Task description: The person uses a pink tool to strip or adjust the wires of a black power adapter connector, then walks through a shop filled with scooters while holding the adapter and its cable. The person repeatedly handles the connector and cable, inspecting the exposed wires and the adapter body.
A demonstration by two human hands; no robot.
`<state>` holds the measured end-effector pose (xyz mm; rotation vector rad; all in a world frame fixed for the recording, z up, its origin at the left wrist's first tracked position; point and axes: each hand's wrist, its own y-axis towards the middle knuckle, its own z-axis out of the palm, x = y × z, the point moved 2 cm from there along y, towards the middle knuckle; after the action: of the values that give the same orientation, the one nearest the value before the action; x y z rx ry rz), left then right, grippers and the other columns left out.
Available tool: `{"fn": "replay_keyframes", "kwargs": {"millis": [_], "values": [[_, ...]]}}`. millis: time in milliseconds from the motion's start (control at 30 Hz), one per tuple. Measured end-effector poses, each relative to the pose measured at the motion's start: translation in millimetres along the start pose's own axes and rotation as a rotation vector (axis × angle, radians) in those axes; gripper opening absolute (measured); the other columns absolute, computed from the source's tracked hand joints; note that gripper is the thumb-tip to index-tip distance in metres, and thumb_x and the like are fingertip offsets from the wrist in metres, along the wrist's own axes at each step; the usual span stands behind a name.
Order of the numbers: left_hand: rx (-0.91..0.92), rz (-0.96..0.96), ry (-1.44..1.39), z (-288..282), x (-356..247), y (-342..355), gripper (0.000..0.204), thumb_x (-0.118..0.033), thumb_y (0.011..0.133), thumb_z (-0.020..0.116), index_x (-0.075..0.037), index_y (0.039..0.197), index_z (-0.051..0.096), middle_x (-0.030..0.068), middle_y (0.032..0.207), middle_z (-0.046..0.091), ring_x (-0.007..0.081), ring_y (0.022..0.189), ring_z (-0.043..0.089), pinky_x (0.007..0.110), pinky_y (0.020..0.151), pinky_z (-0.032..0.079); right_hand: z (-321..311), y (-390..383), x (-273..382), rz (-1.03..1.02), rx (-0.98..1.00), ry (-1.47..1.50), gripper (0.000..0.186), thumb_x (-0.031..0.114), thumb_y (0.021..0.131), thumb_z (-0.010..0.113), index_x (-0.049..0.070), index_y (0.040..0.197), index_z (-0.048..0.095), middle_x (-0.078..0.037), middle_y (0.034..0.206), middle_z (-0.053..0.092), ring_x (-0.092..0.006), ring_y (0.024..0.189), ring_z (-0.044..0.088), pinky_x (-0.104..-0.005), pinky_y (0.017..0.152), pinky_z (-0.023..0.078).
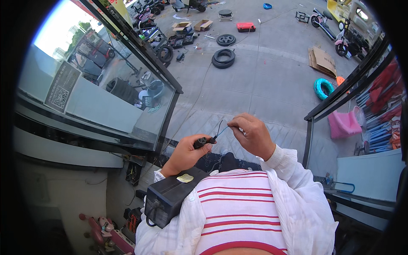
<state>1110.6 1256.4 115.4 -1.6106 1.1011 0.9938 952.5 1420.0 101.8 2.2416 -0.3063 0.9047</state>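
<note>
My left hand (182,154) is closed around a black cable connector (199,143). Beside it, between the thumb and fingers, sits a black cable end with thin wires coming out. One of these, a blue wire (222,131), runs up to my right hand (254,132), whose thumb and forefinger pinch its tip. A darker wire stands free next to it. Under my left forearm rests a black box (170,196) with a carrying loop, and a torn yellowish scrap (185,178) lies on its top.
Glass doors frame me, the left panel (127,106) close by. Outside lie black tires (223,58), a red case (246,27), cardboard boxes (203,25), a turquoise tube (323,88) and flattened cardboard (323,61). A pink chair (343,123) is at right; scooters (345,40) stand farther back.
</note>
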Motion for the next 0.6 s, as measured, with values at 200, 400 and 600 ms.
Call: {"fn": "replay_keyframes", "kwargs": {"millis": [200, 400, 600], "values": [[0.128, 0.045, 0.113, -45.5, 1.7, 65.6, 0.02, -0.013, 0.09, 0.064, 0.001, 0.104, 0.065, 0.005, 0.077, 0.062, 0.0104, 0.069, 0.053, 0.026, 0.065, 0.043, 5.9, 63.8, -12.3, 0.052, 0.002, -0.013, 0.009, 0.004, 0.081, 0.065, 0.002, 0.09, 0.064, -0.01, 0.084, 0.064, -0.0275, 0.079, 0.061, -0.0338, 0.069, 0.048], [0.105, 0.282, 0.207, -98.1, 12.9, 117.6, 0.022, -0.012, 0.085, 0.068, -0.001, 0.104, 0.066, 0.0085, 0.077, 0.062, 0.0161, 0.065, 0.054, 0.03, 0.061, 0.042, 25.1, 126.1, -50.2, 0.502, 0.377, 0.2, 0.012, 0.011, 0.089, 0.063, -0.001, 0.092, 0.063, -0.006, 0.075, 0.064, -0.0169, 0.066, 0.062, -0.0283, 0.06, 0.048], [0.053, 0.236, 0.101, -133.6, 24.7, 147.5, 0.021, -0.009, 0.084, 0.068, -0.001, 0.103, 0.066, 0.0083, 0.077, 0.063, 0.0154, 0.067, 0.055, 0.029, 0.061, 0.042, 47.7, 161.5, -80.7, 0.753, 0.37, 0.726, 0.02, 0.016, 0.093, 0.062, -0.001, 0.104, 0.062, -0.004, 0.083, 0.063, -0.0083, 0.074, 0.061, -0.0239, 0.064, 0.05]]}}
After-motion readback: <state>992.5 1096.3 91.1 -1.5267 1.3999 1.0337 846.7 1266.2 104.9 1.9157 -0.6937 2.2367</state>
